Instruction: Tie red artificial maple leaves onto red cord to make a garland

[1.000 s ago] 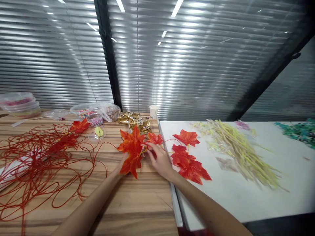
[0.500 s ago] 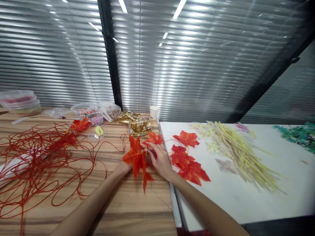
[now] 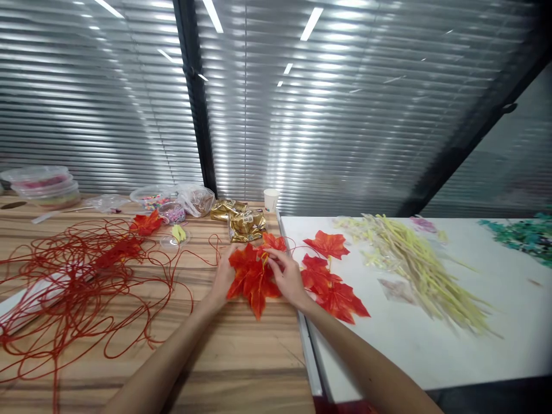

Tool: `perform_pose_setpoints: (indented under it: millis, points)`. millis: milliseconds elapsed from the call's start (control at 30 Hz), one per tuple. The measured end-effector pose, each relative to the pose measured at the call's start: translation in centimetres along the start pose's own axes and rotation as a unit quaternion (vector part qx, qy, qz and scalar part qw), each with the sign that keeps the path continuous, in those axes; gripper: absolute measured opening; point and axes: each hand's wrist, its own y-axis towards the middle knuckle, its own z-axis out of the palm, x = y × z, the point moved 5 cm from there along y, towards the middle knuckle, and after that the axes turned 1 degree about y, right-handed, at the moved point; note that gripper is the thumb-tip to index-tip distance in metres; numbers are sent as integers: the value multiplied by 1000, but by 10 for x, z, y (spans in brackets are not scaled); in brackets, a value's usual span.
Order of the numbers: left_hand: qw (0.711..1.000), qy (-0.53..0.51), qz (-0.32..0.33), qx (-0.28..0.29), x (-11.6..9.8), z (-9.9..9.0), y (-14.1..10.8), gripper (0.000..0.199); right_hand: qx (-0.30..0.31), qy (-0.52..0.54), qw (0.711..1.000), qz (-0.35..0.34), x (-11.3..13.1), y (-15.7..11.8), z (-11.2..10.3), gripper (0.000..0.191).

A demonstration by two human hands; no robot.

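Note:
My left hand (image 3: 223, 272) is closed on a bunch of red-orange artificial maple leaves (image 3: 252, 279), its fingers mostly hidden behind them. Thumb and fingers of my right hand (image 3: 288, 277) pinch together at the yellow stem (image 3: 264, 259) on top of the bunch. Another orange leaf (image 3: 275, 242) lies just beyond my right fingers. A thin red cord (image 3: 297, 247) runs from there towards more red maple leaves (image 3: 338, 299) on the white table, right of my right hand.
To the left sprawls a tangle of red cord (image 3: 142, 307). Gold wrappers (image 3: 248, 225), a paper cup (image 3: 271, 200), a clear bag (image 3: 196, 200) and plastic tubs (image 3: 45, 187) stand at the back. Yellow stems (image 3: 425, 264) and green pieces (image 3: 526, 238) lie on the white table (image 3: 401, 356).
The leaf bunch has turned from hanging edge-on to lying spread and facing up, showing the yellow stem. My right hand has shifted slightly to the right, and the view has moved a little.

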Motion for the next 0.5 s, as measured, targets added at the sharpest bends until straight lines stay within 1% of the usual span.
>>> perform_pose_setpoints:
  millis: [33,100,167,233,333,400,500]
  points:
    - [998,61,19,-4,-2,-3,1,20,-9,22,1000,15,-3,1,-1,26]
    - [980,194,43,-4,-6,-9,3,26,-26,73,996,43,-6,3,-3,22]
    - [951,307,34,-7,-6,-17,5,31,-48,118,990,57,-5,7,-8,17]
    - [922,388,7,-19,-5,-26,7,34,-76,154,983,56,-2,11,-17,14]
    - [888,458,-24,-32,-4,-37,9,37,-103,223,969,40,2,18,-31,20]
    - [872,488,-26,-29,-1,-40,10,37,-106,277,954,36,1,22,-38,24]
    - [854,519,-17,-12,6,-42,12,34,-104,349,930,50,-6,26,-44,24]
